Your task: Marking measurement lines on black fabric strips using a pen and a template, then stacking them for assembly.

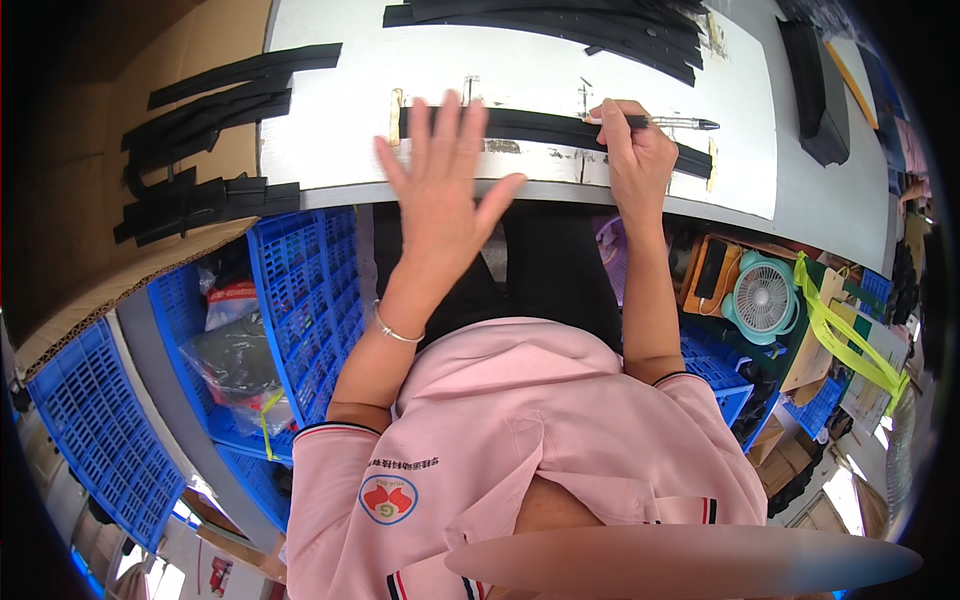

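Observation:
A long black fabric strip [545, 127] lies across the white board [350, 160] on the table, between pale tape marks at its two ends. My left hand [440, 165] is spread flat over the strip's left part, fingers apart, hiding some of it. My right hand [637, 150] grips a pen [675, 123] with a clear barrel and black end. Its tip points left, close to the strip's upper edge, where short dark lines are drawn on the board. Whether the tip touches the strip I cannot tell.
More black strips [600, 25] are piled at the board's far edge. Others [215, 120] lie on cardboard [75, 240] at the left. A black folded piece [815, 95] rests at the right. Blue crates [310, 300] and a turquoise fan [765, 297] sit below table level.

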Demonstrator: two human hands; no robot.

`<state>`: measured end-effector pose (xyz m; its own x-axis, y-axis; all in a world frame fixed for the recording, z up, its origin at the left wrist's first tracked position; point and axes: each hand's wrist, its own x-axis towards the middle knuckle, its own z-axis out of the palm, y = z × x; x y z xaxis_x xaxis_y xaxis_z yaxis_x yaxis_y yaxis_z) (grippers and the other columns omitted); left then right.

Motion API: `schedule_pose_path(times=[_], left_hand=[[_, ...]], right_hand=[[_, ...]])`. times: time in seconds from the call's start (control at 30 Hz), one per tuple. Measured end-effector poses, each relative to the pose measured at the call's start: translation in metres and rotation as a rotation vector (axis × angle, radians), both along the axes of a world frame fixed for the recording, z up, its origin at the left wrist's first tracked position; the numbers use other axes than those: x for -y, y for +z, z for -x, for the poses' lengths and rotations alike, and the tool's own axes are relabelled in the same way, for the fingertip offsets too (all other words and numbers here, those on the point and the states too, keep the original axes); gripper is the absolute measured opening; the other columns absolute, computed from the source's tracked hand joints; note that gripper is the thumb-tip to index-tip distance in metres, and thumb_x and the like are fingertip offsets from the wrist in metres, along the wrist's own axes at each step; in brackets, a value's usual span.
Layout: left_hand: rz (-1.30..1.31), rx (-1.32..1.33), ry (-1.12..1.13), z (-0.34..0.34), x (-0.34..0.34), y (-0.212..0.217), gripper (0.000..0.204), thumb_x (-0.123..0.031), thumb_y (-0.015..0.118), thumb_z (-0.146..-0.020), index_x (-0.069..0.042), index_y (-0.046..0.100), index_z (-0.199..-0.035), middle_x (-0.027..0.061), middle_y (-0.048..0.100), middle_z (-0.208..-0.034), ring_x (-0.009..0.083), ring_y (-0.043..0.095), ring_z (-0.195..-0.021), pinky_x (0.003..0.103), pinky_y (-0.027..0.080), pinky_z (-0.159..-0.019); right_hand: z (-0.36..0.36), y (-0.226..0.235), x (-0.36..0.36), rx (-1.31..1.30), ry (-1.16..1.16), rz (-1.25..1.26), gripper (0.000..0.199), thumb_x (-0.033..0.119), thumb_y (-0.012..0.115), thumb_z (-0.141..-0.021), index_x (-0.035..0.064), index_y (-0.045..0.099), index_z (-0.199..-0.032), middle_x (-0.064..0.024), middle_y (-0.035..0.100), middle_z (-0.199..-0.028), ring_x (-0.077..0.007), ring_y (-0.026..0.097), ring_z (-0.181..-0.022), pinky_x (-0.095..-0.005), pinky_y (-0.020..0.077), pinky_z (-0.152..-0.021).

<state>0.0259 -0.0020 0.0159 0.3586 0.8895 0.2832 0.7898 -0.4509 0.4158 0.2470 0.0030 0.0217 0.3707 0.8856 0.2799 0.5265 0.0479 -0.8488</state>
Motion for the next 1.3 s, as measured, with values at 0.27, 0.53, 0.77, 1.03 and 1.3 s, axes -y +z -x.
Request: schedule_pose_path(times=[0.27,0.53,0.77,1.03,1.3], left_hand=[[-0.005,0.188,-0.193,-0.046,-0.002,-0.001,0.047,-0.032,0.073,-0.091,-0.011,0.067,-0.133,0.0080,0.060,-0.139,0.0273,0.052,-0.130,0.052,0.025,-0.118],[-0.016,0.162,-0.176,-0.048,-0.001,-0.003,0.042,-0.026,0.074,-0.090,-0.013,0.070,-0.130,0.0060,0.062,-0.138,0.0263,0.052,-0.130,0.050,0.026,-0.118],[-0.031,0.151,-0.188,-0.051,-0.003,-0.003,0.042,-0.025,0.075,-0.089,-0.014,0.070,-0.129,0.0053,0.061,-0.139,0.0267,0.052,-0.130,0.050,0.027,-0.117],[-0.066,0.105,-0.178,-0.051,-0.003,-0.004,0.038,-0.024,0.075,-0.090,-0.010,0.071,-0.126,0.0074,0.061,-0.137,0.0268,0.052,-0.131,0.051,0.025,-0.119],[-0.048,0.166,-0.156,-0.064,-0.003,0.001,0.034,-0.022,0.075,-0.089,-0.009,0.073,-0.120,0.0088,0.063,-0.133,0.0279,0.054,-0.128,0.052,0.027,-0.117]], right_hand=[[0.002,0.000,-0.001,-0.027,-0.007,-0.021,0.025,0.011,0.065,-0.098,-0.0053,0.072,-0.081,-0.0036,0.071,-0.072,-0.0032,0.054,-0.055,-0.0239,0.0413,-0.051],[-0.004,-0.001,0.005,-0.107,0.094,-0.017,0.023,0.010,0.066,-0.094,-0.0052,0.072,-0.078,-0.0059,0.071,-0.067,-0.0071,0.057,-0.054,-0.0246,0.0429,-0.051],[-0.014,-0.013,0.006,0.006,0.143,-0.019,0.019,0.005,0.066,-0.089,-0.0066,0.068,-0.074,-0.0063,0.068,-0.064,-0.0094,0.058,-0.053,-0.0246,0.0451,-0.051],[-0.051,0.017,0.031,-0.371,-0.043,-0.086,0.022,0.011,0.060,-0.097,-0.0012,0.071,-0.083,-0.0046,0.070,-0.074,-0.0062,0.056,-0.062,-0.0248,0.0445,-0.057],[-0.099,-0.002,0.039,-0.194,-0.165,-0.020,0.024,0.015,0.061,-0.101,-0.0004,0.073,-0.087,-0.0011,0.068,-0.075,-0.0048,0.053,-0.064,-0.0222,0.0415,-0.059]])
